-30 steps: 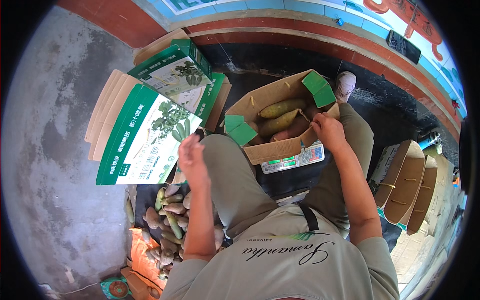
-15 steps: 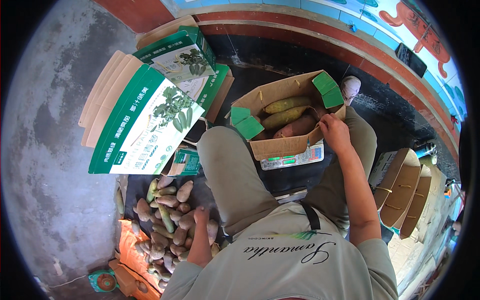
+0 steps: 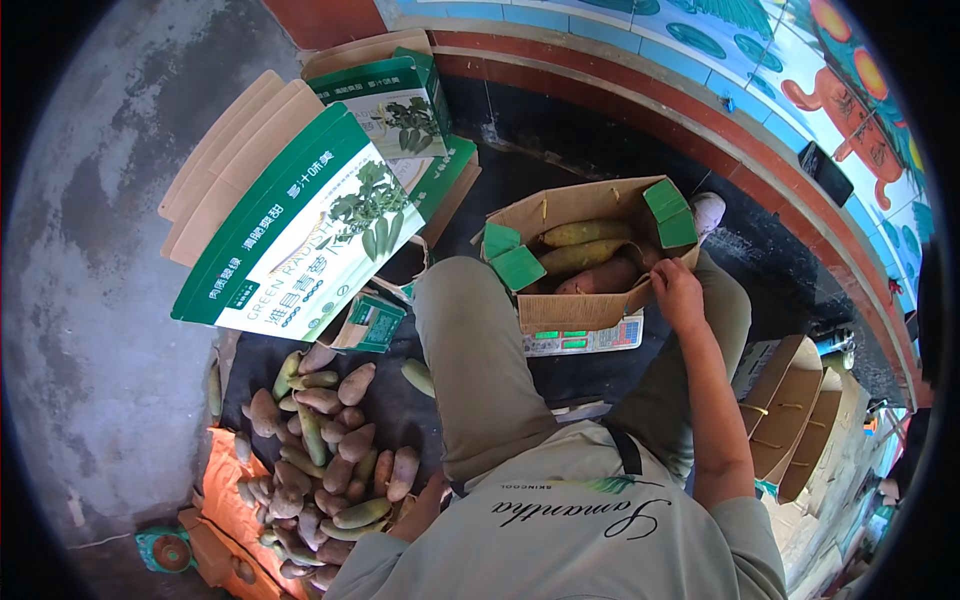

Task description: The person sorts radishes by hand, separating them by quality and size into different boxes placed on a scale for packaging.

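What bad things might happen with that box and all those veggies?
The box sits on a small scale between the knees, steadied only by the right hand on its rim, so it might tip and spill the roots. The left hand is down by the pile, partly hidden behind the body; pulling one out blind could send others rolling off the mat.

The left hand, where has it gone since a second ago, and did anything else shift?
The left hand dropped from knee height down to the pile of tubers on the ground; whether it grips one is hidden. The right hand stayed on the rim of the open cardboard box, and the tubers inside lie as before.
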